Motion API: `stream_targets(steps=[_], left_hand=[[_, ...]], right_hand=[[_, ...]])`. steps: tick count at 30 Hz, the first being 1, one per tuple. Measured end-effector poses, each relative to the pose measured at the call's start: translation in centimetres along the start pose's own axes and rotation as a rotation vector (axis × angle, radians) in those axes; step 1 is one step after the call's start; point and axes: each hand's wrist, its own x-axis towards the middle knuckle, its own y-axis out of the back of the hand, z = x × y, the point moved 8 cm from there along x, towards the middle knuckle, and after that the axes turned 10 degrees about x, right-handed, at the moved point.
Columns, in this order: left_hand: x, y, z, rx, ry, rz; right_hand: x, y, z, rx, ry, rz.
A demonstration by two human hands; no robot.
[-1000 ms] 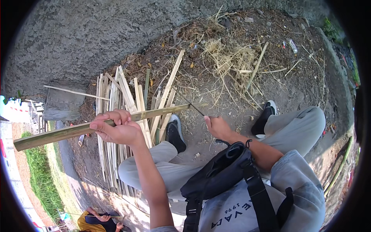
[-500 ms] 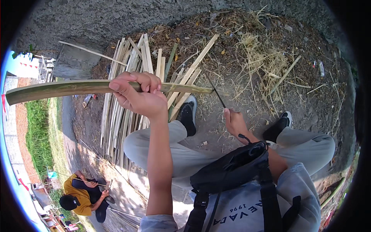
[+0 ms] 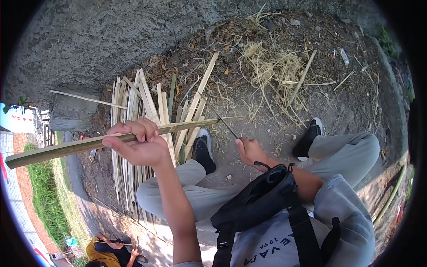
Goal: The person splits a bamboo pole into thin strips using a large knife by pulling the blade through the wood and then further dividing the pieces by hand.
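A long split bamboo strip (image 3: 66,150) slants across the left half of the view, its wide end at the far left and its thin end near the middle. My left hand (image 3: 138,144) is closed around it, with the thumb along the near side. In my right hand (image 3: 252,151) is a knife, gripped low in front of my body. The knife's thin dark blade (image 3: 229,128) crosses the bamboo strip close to its thin end and appears to touch it. My right fingers hide the knife's handle.
Pale split strips (image 3: 126,107) lie heaped on the ground beyond my left leg. Curly shavings (image 3: 275,66) are piled ahead, before a rough wall (image 3: 133,40). My shoes (image 3: 204,153) stand either side of the work. Another person (image 3: 104,251) sits at lower left with a thin stick.
My left hand and the strip's wide end have dropped lower, so the strip tilts more. The knife now crosses the strip further left in the picture. The whole view has also shifted.
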Motion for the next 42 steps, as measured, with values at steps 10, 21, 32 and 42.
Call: stream_targets(steps=[10,21,32,42], left_hand=[[-0.1,-0.4,0.4,-0.010,0.022,-0.010],[-0.4,-1.1,0.0,0.086,0.079,0.014],[0.0,1.2,0.4,0.262,0.036,0.256],[-0.6,-0.5,1.4,0.294,0.014,0.249]], right_hand=[[1.6,0.2,6.7,-0.117,-0.218,-0.156],[0.9,0.2,6.3,-0.052,-0.218,-0.150],[-0.9,0.1,15.7,-0.210,-0.324,-0.171],[-1.2,-0.6,14.9,-0.204,-0.316,-0.145]])
